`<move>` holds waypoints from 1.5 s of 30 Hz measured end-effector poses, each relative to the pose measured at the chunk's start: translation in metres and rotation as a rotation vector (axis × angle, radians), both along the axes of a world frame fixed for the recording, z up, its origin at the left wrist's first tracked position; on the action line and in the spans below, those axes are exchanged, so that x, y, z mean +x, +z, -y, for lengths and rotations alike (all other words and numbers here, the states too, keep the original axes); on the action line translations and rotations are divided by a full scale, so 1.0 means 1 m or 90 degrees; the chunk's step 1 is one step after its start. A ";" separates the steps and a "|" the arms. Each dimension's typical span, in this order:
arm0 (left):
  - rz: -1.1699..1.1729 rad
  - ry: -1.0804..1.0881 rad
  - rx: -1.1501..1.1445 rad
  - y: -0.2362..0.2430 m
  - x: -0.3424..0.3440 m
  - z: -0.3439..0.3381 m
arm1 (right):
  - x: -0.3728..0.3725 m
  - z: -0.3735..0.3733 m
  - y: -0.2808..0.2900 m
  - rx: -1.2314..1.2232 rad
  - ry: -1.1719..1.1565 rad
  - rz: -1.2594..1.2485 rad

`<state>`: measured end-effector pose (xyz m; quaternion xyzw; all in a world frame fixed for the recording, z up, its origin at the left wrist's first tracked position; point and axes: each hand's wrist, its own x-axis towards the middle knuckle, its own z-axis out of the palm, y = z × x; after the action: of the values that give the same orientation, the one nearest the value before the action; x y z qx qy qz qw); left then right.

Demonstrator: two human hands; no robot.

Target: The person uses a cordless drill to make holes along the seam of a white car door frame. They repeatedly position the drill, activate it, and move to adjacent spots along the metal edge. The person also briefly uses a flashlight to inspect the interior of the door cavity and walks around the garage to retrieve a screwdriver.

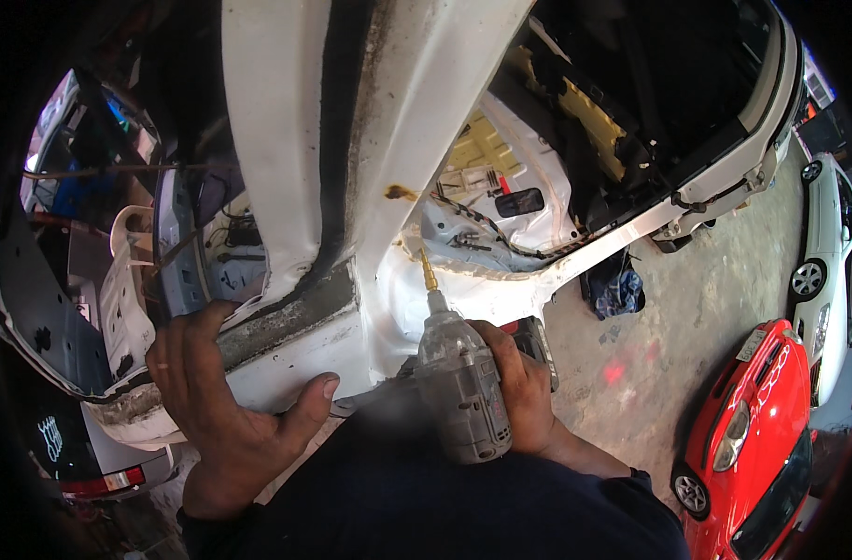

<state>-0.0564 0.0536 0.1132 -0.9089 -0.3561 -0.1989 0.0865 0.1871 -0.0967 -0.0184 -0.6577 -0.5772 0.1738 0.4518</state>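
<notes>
In the head view, gripping the drill (463, 401) in the right hand (527, 397), wrapped round the near right side of its body; trigger finger hidden. Aiming the gold bit (429, 271) up and away, into the corner at the foot of the white pillar (426, 103). Contact between tip and metal: too fine to tell.

Spreading the left hand (225, 401) over the sill (337, 341), thumb held apart, fingers near the grey strip (290, 315); holding no tool there, probably only bracing.

Beyond the corner, inside the shell: wires (489, 226) and a small mirror (519, 203). Off to the right, on the floor (584, 383): a red car (757, 439), a white car (823, 271).

Judging by the pose, lining up or working the bit at the corner. Calling next, most likely, for a steady wrist, the bit square to the metal, and even pressure against slipping.
</notes>
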 end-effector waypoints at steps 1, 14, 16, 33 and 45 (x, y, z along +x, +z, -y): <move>-0.002 0.001 -0.002 0.000 0.000 0.000 | 0.000 0.000 0.000 0.001 0.001 0.001; 0.032 0.042 -0.005 -0.007 -0.002 0.001 | 0.004 0.000 0.002 0.013 0.014 -0.009; 0.021 0.054 -0.007 -0.008 -0.002 0.002 | 0.004 0.000 0.002 0.036 0.016 -0.014; 0.027 0.015 -0.008 -0.004 -0.001 0.000 | 0.007 0.001 0.006 -0.037 0.025 -0.005; 0.038 0.012 -0.005 -0.004 0.000 0.001 | 0.011 0.000 0.005 -0.037 0.050 -0.027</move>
<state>-0.0568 0.0523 0.1088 -0.8996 -0.3677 -0.2236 0.0738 0.1979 -0.0967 -0.0135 -0.6436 -0.5877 0.2221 0.4371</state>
